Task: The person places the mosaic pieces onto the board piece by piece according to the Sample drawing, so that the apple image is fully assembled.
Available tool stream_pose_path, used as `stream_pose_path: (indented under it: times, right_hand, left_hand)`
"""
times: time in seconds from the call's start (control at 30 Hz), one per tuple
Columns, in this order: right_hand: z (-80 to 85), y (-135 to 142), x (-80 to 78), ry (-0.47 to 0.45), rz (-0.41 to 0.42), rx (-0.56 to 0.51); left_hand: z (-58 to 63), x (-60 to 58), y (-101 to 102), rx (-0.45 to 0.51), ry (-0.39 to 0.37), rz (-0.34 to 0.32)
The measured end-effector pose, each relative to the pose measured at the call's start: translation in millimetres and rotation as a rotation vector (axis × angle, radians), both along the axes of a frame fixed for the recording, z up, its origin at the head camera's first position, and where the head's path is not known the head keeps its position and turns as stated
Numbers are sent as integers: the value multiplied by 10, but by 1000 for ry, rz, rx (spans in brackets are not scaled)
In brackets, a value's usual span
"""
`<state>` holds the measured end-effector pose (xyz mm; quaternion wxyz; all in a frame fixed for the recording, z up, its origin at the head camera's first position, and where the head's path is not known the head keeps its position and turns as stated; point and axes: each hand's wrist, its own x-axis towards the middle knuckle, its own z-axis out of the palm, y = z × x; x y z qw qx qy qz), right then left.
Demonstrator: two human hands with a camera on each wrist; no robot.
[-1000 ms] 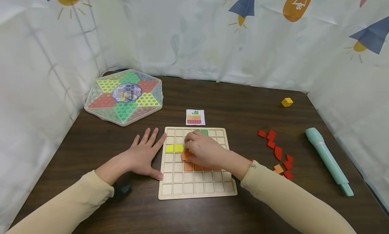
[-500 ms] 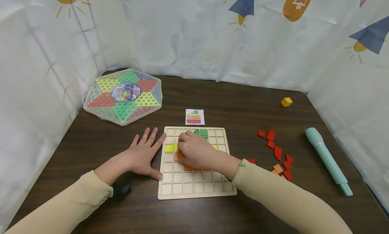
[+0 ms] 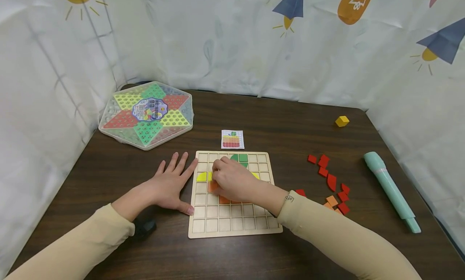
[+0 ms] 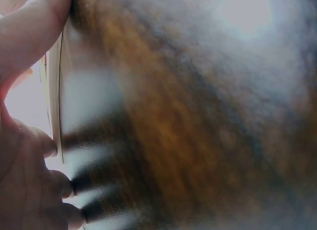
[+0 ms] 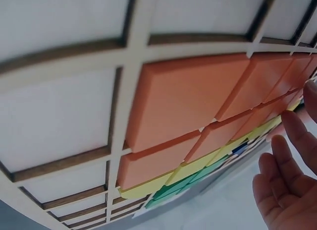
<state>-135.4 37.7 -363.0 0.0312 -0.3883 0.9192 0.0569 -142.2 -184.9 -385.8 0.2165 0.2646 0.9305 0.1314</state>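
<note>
My left hand [image 3: 168, 187] rests with fingers spread on the table, its thumb and little finger at the left edge of a wooden grid board [image 3: 236, 224]. Over the board, my right hand [image 3: 234, 180] holds a square orange tile [image 3: 212, 186] at a cell below the yellow tiles [image 3: 201, 176]. Its fingertips partly hide the tile. In the right wrist view, two rows of orange tiles [image 5: 190, 98] lie in the grid, with thumb and fingers [image 5: 293, 123] at the far end. Green tiles [image 3: 243, 157] sit near the board's top.
A small printed pattern card [image 3: 232, 139] lies behind the board. Loose red tiles [image 3: 331, 182] and orange tiles [image 3: 331, 200] are scattered to the right. Farther out are a yellow block [image 3: 342, 121], a teal stick-shaped object [image 3: 394, 191] and a hexagonal Chinese checkers box [image 3: 147, 115].
My right hand has moved left with the orange tile, which was tilted and now lies level at a cell. Over the last half second it hardly moves. The left hand stays put.
</note>
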Motion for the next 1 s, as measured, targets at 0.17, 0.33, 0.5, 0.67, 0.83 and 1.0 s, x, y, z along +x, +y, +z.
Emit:
stream_pose_path:
  times: [0.17, 0.33, 0.5, 0.67, 0.83, 1.0]
  right_hand:
    - [37, 16, 12, -9, 14, -21]
    - [134, 225, 55, -52, 1, -135]
    - [150, 782, 90, -48, -83, -248]
    - [119, 1545, 133, -30, -210, -302]
    - [81, 2218, 287, 9, -315, -316]
    - [4, 2659, 497, 61, -358, -316]
  left_hand:
    - [-3, 1, -1, 2, -2, 1]
    - [-6, -2, 3, 1, -10, 2]
    - [-6, -6, 6, -4, -9, 5]
    - [-12, -6, 10, -3, 4, 1]
    - [-18, -7, 16, 10, 7, -5]
    - [-20, -5, 1, 26, 13, -10]
